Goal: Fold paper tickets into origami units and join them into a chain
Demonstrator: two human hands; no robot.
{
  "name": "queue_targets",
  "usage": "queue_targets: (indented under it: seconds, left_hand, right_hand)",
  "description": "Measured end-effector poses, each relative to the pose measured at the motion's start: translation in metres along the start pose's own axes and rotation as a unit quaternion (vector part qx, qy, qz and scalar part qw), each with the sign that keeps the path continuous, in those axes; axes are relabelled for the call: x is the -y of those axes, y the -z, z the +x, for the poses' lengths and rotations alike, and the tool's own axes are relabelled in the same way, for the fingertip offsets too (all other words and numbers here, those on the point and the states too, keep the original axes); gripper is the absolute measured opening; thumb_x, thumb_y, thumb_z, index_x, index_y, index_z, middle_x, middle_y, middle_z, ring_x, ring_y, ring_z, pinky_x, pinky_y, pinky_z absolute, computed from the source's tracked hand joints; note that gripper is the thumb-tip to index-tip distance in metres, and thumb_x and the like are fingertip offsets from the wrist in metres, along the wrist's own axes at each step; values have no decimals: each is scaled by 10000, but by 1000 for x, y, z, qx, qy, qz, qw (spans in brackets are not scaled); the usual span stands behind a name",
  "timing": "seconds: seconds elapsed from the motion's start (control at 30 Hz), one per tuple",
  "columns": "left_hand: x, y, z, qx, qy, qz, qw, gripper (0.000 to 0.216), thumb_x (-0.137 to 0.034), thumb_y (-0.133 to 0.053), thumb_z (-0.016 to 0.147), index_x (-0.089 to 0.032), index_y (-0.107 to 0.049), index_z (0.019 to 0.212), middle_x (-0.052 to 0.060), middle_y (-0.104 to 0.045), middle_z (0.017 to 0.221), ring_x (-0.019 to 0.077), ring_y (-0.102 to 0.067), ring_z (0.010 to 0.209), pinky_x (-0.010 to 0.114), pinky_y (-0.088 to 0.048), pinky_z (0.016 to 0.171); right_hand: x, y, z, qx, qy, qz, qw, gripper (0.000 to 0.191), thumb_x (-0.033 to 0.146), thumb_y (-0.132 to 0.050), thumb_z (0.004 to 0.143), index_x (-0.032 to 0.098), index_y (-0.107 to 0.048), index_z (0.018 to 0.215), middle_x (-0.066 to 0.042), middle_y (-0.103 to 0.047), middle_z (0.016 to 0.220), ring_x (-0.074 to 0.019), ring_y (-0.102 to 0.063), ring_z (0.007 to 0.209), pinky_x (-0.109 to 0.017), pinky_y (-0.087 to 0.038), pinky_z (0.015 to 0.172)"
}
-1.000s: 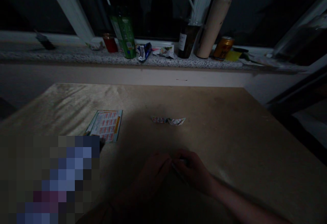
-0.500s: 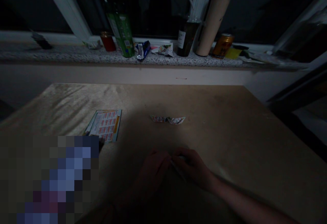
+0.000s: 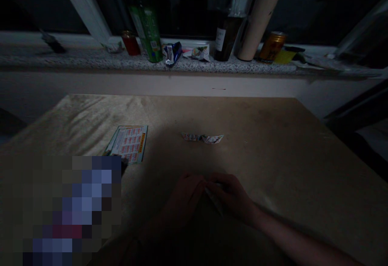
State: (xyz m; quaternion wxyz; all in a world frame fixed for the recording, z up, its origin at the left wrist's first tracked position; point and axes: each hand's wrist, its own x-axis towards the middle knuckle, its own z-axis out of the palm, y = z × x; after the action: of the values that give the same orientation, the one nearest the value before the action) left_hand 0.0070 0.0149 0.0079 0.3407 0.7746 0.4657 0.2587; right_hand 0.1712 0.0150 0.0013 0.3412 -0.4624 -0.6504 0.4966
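My right hand (image 3: 228,195) is closed around a narrow folded strip of paper (image 3: 214,202), whose pale edge shows under the fingers. Pressed up against it from the left, my left hand (image 3: 187,195) has its fingers curled together at the strip's upper end; deep shadow hides much of its grip. Beyond both hands lies a folded printed paper piece (image 3: 212,139), dark at its middle and pinched like a bow. A stack of printed sheets (image 3: 129,144) rests farther left.
A blurred-out patch (image 3: 81,201) covers the lower left of the table (image 3: 266,136). Along the granite windowsill (image 3: 100,60) stand a green bottle (image 3: 151,35), a dark cup with a straw (image 3: 226,39), a tall beige flask (image 3: 259,19), an orange can (image 3: 273,47) and crumpled wrappers (image 3: 200,53).
The whole view has shifted slightly, so the table and sill sit a little higher and farther right. Both hands stay together on the paper strip, with little visible movement.
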Motion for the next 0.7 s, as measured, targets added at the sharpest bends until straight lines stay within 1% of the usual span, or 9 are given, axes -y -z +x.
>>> queue_targets:
  seconds: [0.07,0.13,0.23,0.3,0.43,0.5,0.6,0.7]
  left_hand:
    - [-3,1,0,-2,0,7,1000,326,-234,-275,923,-203,-529,722,7,-581,698,167,-509,683,292,-412,697]
    - [-4,1,-1,-14,3,13,1000,322,-232,-272,924,-202,-533,737,10,-580,713,167,-507,692,300,-414,721]
    - [-2,1,-3,-41,17,16,999,319,-243,-269,928,-201,-542,769,15,-581,740,171,-508,722,306,-414,730]
    - [0,2,-3,-46,27,5,999,311,-258,-282,927,-200,-544,768,13,-578,738,172,-510,737,301,-415,721]
    - [1,5,0,-20,58,-21,998,296,-274,-344,903,-196,-529,686,-5,-554,686,165,-508,713,271,-409,661]
    - [0,7,1,-7,67,-42,997,297,-297,-368,891,-195,-534,668,-12,-550,677,162,-517,715,260,-413,659]
    - [-3,9,2,9,81,-66,995,319,-336,-366,895,-195,-559,684,-17,-562,685,160,-528,715,253,-423,672]
    - [-5,8,2,19,92,-68,993,344,-336,-337,907,-192,-574,703,-10,-578,701,160,-532,710,260,-426,695]
  right_hand:
    - [0,1,1,1,-12,-2,1000,251,324,-528,822,139,-617,678,14,-525,590,-112,-457,567,-214,-350,534]
    - [-1,2,2,3,-19,-3,1000,258,333,-528,815,140,-606,663,19,-498,575,-111,-441,556,-217,-338,522]
    - [-3,3,1,-2,-26,13,1000,250,337,-519,817,149,-592,671,28,-474,579,-105,-420,548,-213,-322,503]
    - [-3,4,1,-4,-31,25,999,241,342,-522,817,153,-589,683,31,-471,588,-101,-411,547,-208,-318,497]
    - [-1,5,1,16,-28,36,999,246,344,-515,827,163,-575,672,39,-456,578,-97,-401,540,-207,-317,495]
    - [0,5,1,19,-24,36,999,241,345,-509,832,170,-576,682,38,-464,585,-100,-407,545,-209,-324,501]
    - [-1,5,1,18,-20,36,999,237,355,-507,836,176,-587,702,31,-496,606,-108,-427,563,-215,-343,516]
    - [-2,4,1,20,-20,38,999,240,362,-511,839,178,-597,711,23,-521,621,-114,-450,579,-220,-356,532]
